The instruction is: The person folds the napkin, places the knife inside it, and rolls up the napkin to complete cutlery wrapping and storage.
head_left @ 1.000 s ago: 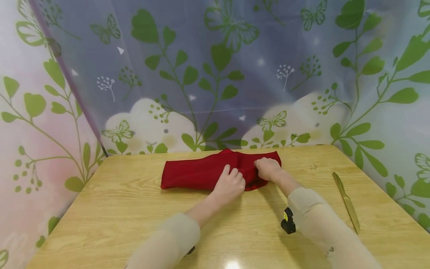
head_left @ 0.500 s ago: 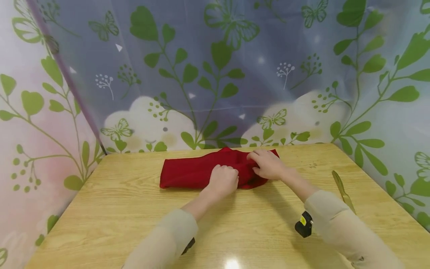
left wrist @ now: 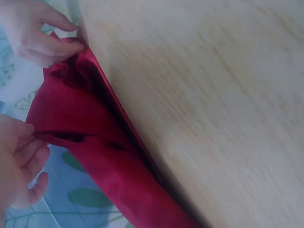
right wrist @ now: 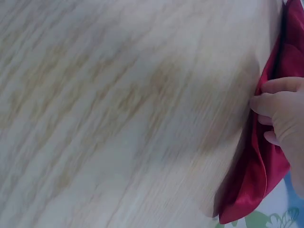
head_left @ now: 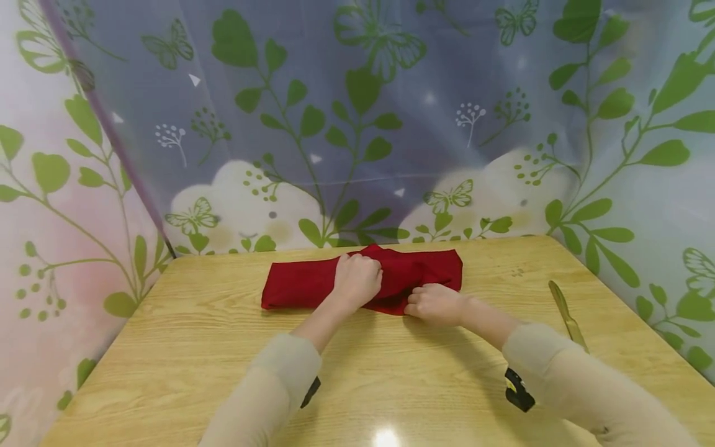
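pinched in two places: red cloth [head_left: 402, 271], folded into a long strip, laid across the far part of the wooden table [head_left: 223, 366]. a fold near its middle is clamped in the left hand [head_left: 357, 279]; its near edge, right of middle, is clamped in the right hand [head_left: 436, 304]. gold-coloured knife [head_left: 566, 315] seen farther right, well apart from the cloth. table is backed by a leaf-patterned curtain [head_left: 313, 143].

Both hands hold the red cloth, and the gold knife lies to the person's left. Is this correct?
The side is wrong: in the head view, the gold knife lies to the person's right. The left hand and right hand do hold the red cloth.
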### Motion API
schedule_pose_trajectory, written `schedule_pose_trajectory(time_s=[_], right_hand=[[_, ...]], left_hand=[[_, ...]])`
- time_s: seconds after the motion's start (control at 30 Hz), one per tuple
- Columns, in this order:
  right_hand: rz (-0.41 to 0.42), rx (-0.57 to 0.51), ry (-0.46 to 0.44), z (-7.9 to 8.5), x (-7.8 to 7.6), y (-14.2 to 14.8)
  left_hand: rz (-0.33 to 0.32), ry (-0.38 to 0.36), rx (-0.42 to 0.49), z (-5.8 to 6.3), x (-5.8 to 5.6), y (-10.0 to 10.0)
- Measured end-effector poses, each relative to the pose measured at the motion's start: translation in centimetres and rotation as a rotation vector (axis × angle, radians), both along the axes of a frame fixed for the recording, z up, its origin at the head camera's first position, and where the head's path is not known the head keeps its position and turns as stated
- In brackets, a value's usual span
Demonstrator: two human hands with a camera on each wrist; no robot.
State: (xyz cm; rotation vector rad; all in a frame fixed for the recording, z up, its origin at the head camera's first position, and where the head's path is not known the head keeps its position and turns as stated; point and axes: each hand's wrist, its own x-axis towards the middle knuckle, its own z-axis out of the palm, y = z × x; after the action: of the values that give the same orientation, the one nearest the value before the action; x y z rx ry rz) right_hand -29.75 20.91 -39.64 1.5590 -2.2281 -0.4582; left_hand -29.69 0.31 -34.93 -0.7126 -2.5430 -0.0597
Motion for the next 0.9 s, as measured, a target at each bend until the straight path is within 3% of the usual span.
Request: schedule_pose_trajectory(time_s=[0.17,0.27,0.5,0.7,0.9], right_hand=[[-0.098,0.006,-0.080,-0.2,0.3,-0.4],[-0.102,-0.026,-0.086,0.0,0.5,-0.3],[0.008,-0.225,-0.013,1.7,0.3,0.4],[0.029,-0.354,0.024,2.8,-0.4,1.5],[0.064,-0.459,0.022,3.6,-0.9,3.3]], left_hand=[[0.010,-0.012,-0.042,-0.7,-0.1,0.0],[0.004,-0.032,-0.081,-1.1,0.1,-0.1],[-0.028,-0.111,-0.144,-2.2,0.3,-0.9],[-0.008,-0.082,-0.271,-2.9,-0.2,-2.4],[0.032,-0.037,-0.355,-2.9,-1.6,-4.2]])
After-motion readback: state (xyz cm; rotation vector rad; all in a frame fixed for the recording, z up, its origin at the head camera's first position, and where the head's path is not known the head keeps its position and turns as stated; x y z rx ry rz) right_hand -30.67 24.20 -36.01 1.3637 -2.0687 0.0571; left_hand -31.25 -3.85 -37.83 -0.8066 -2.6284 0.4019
